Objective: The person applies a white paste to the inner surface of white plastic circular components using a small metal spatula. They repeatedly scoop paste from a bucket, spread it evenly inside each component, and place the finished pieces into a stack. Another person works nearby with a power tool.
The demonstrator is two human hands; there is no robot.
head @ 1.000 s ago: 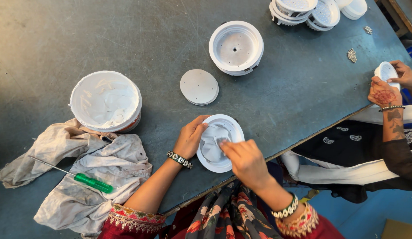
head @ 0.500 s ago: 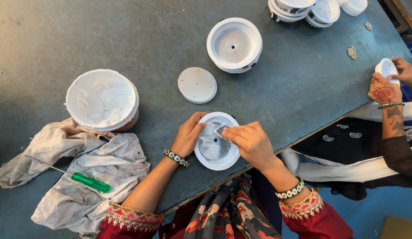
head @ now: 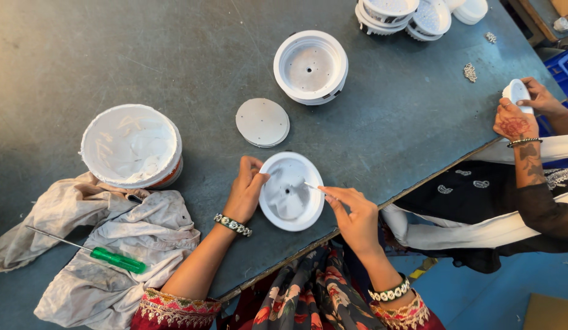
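We see a grey bench (head: 113, 55) from above, and near its front edge lies a round white plastic housing (head: 292, 190), with its hollow side up. Our left hand (head: 246, 189) grips the left rim of this housing, the fingers curled around the edge. Our right hand (head: 353, 214) is closed in a pinch on a thin white stick (head: 313, 187), and the tip of the stick is over the inner part of the housing, close to its centre. We cannot tell if the tip touches the surface. Just behind the housing lies a flat round grey disc (head: 262, 122), and further back stands a second white housing (head: 311, 66), also open side up. To the left there is a round tub of white paste (head: 131, 145), which touches a crumpled dirty cloth (head: 107, 256). On this cloth lies a screwdriver with green handle (head: 116, 260). At the far edge of the bench we see a stack of more white housings (head: 412, 15), and near it some small metal pieces (head: 470, 72). At the right side, the hands of another person (head: 521, 113) hold a small white part (head: 517, 93).
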